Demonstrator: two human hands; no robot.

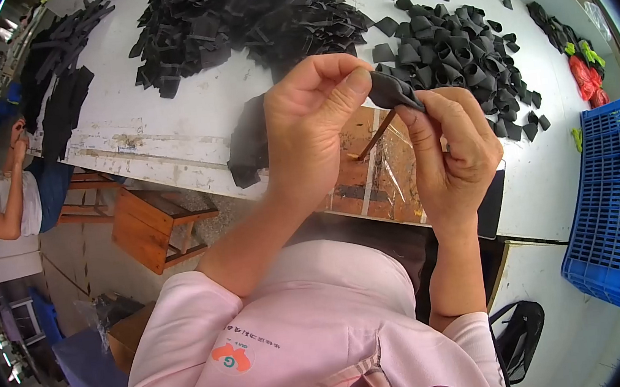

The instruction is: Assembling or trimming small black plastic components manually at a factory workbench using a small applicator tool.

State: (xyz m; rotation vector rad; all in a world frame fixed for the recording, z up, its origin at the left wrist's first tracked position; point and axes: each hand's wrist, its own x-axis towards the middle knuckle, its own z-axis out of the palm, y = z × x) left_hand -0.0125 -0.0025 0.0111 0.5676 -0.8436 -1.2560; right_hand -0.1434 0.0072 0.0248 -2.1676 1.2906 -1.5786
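Between my two hands a small black fabric piece [391, 90] is stretched above the table. My left hand [315, 120] pinches its left end between thumb and fingers. The right end is pinched by my right hand [457, 138], fingers curled. Below it, an upright brown rod [374, 139] stands on a worn wooden board [355, 188], its upper end close to the piece. Beside my left wrist, a dark fabric piece [247, 143] hangs over the table edge. Past my right hand lies a heap of curled black fabric pieces [454, 47].
A large pile of flat black pieces [192, 31] covers the table's far side. Dark strips [69, 91] lie far left, near a seated person [12, 197]. A blue plastic crate [609, 198] stands at right, with red and green bundles [586, 78] behind. A wooden stool [147, 223] is lower left.
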